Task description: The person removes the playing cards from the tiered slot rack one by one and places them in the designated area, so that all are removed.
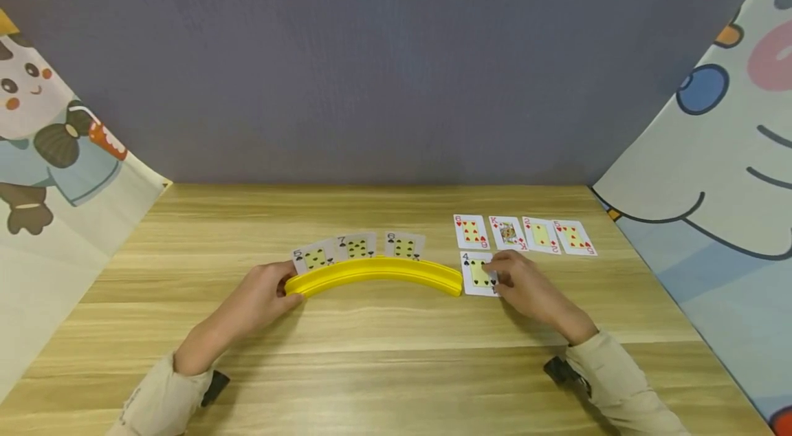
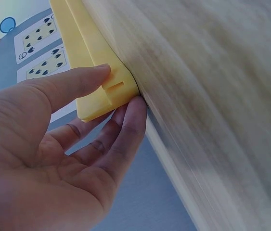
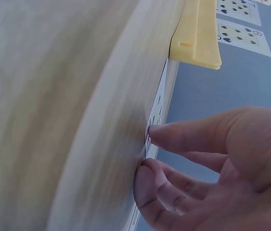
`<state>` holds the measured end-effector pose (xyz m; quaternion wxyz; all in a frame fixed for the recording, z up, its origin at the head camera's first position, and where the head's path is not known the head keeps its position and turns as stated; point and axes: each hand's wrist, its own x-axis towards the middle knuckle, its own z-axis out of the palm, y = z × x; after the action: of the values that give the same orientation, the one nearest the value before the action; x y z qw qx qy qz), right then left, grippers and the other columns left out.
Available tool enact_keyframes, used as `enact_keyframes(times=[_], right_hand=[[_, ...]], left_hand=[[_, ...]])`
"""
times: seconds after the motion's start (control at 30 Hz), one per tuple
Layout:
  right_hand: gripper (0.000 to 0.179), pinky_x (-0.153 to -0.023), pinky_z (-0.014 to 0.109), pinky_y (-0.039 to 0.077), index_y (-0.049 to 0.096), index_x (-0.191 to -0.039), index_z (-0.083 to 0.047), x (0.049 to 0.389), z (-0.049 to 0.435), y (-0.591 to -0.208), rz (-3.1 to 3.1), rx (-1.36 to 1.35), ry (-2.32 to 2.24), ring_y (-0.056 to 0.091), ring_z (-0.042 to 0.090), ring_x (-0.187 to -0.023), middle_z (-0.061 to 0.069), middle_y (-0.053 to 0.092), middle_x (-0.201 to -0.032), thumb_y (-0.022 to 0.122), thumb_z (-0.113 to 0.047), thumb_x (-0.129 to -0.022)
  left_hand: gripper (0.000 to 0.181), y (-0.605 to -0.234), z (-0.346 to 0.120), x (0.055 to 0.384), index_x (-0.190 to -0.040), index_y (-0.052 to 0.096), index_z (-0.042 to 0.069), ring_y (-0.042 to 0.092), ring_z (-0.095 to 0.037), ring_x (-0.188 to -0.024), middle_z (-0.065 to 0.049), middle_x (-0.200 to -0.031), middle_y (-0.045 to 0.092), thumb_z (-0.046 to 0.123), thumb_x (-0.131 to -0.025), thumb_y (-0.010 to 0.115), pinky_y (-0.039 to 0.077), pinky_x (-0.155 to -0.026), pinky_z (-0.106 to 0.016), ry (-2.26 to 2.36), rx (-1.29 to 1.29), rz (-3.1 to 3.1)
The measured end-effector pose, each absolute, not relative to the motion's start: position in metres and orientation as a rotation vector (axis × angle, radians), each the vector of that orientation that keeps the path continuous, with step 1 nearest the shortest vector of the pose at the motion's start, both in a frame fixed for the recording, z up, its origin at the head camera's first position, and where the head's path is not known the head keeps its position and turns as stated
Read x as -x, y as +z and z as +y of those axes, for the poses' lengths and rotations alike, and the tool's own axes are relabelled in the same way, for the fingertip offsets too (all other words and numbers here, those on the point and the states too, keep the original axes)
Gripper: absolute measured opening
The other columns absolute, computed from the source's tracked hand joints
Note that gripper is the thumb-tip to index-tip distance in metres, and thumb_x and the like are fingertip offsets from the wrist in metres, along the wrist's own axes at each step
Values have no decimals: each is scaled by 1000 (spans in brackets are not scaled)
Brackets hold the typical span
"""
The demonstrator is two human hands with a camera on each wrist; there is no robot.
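My left hand (image 1: 262, 291) grips the left end of a curved yellow card holder (image 1: 371, 269), thumb on its front face and fingers behind and beneath, as the left wrist view shows. Three spade cards stand in the holder's slot: a five (image 1: 314, 257), a seven (image 1: 357, 246) and a six (image 1: 405, 245). Just past the holder's right end, a four of spades (image 1: 475, 274) lies at table level. My right hand (image 1: 529, 288) pinches this card by its right side; the right wrist view shows the thumb (image 3: 161, 135) on its face and fingertips at its edge.
Behind the four lies a row of red cards: a six of hearts (image 1: 471, 232), a king of diamonds (image 1: 508, 234), a two of diamonds (image 1: 541, 236) and a five of hearts (image 1: 575, 238). A grey partition (image 1: 383, 64) rises behind the wooden table (image 1: 383, 381), with cartoon-printed panels on both sides.
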<state>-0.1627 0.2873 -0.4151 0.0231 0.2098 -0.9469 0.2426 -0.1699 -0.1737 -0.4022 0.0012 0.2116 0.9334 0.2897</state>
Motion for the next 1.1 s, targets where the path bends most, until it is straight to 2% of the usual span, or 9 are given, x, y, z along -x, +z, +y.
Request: enact_keyframes(times=[0.23, 0.63, 0.93, 1.1], right_hand=[[32, -75, 36, 53, 68, -118, 4, 163, 288, -413, -2929, -657, 764, 59, 22, -91, 25, 56, -127, 67, 7, -86], [38, -71, 32, 54, 65, -123, 3, 161, 285, -409, -2895, -640, 842, 60, 24, -89, 21, 58, -126, 66, 10, -85], [30, -79, 46, 56, 67, -118, 0, 160, 268, -392, -2795, -609, 785, 64, 32, -95, 15, 63, -122, 68, 3, -88], [27, -84, 47, 54, 68, -116, -3, 160, 254, -382, -2778, -616, 772, 63, 32, -104, 13, 65, -123, 68, 2, -89]], left_hand=[[36, -401, -174, 170, -115, 66, -4, 55, -12, -72, -14, -103, 71, 6, -82, 79, 49, -57, -22, 902, -664, 2930], [36, -399, -175, 170, -114, 67, -5, 57, -12, -73, -15, -103, 71, 5, -82, 79, 50, -58, -21, 904, -679, 2929], [34, -400, -176, 167, -112, 67, -3, 56, -11, -72, -13, -101, 71, 7, -83, 80, 50, -57, -22, 908, -673, 2911], [34, -402, -175, 170, -112, 67, -3, 56, -11, -72, -12, -101, 71, 7, -82, 80, 50, -58, -22, 915, -685, 2919]])
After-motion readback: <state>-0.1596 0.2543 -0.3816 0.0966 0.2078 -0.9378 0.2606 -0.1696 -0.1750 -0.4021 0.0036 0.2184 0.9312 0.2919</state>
